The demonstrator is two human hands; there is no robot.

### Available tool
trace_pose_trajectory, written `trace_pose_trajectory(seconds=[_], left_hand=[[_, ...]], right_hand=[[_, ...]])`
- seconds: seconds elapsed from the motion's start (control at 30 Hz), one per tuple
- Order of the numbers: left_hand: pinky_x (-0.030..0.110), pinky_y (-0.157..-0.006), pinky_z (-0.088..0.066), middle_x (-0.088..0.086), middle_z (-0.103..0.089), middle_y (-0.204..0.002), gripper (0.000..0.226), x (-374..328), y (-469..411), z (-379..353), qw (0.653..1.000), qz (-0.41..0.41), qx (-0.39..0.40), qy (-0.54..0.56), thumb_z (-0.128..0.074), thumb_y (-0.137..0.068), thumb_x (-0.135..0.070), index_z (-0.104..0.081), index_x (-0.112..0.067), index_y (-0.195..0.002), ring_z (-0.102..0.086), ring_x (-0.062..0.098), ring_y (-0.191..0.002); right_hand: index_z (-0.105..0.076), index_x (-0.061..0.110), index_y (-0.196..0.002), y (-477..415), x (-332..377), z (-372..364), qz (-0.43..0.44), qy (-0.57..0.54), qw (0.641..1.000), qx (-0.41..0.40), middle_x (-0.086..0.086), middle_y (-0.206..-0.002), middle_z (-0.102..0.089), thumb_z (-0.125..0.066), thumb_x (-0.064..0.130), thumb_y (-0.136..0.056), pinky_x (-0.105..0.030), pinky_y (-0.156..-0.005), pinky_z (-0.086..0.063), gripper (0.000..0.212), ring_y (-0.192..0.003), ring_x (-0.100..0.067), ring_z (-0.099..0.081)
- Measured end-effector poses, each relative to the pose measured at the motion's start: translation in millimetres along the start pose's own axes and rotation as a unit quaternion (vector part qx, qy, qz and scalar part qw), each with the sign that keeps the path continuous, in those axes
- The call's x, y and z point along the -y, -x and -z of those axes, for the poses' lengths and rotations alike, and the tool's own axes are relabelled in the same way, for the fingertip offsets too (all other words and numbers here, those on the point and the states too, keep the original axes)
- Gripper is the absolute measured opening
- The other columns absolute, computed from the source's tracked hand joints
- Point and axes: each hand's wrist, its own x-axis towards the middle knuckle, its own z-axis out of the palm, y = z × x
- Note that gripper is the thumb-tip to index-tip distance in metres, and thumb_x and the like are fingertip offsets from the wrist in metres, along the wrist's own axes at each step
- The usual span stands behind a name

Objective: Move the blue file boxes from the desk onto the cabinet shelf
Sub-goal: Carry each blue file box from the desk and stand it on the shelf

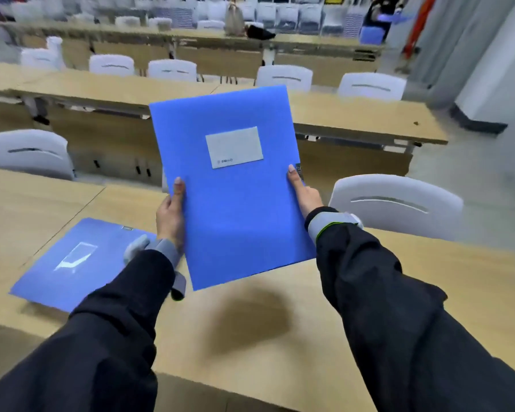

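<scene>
Hands, left [169,217] and right [305,193], grip a blue box [232,200] by its side edges above the desk [250,337]; another box [75,263] lies flat near the desk's left edge.

both hands [170,215] gripping blue file box [232,200]

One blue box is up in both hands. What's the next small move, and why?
Probably turn away with the held file box to find the cabinet, which is not in view. The left hand and right hand grip its side edges, it is clear of the desk, and a second file box lies flat at left.
</scene>
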Motion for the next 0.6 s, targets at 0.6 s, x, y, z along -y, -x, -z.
trace_pose_trajectory(seconds=[0.6], left_hand=[[0.039, -0.087, -0.049, 0.006, -0.064, -0.100, 0.044, 21, 191, -386, 0.885, -0.010, 0.463, -0.037, -0.056, -0.084, -0.058, -0.059, -0.014, -0.091, -0.059, 0.023, -0.092]], right_hand=[[-0.049, 0.019, -0.064, 199, -75, 374, 0.015, -0.137, 0.870, -0.474, 0.006, -0.066, -0.038, -0.048, 0.077, -0.067, -0.028, -0.060, -0.036, 0.058, -0.059, -0.015, -0.036]])
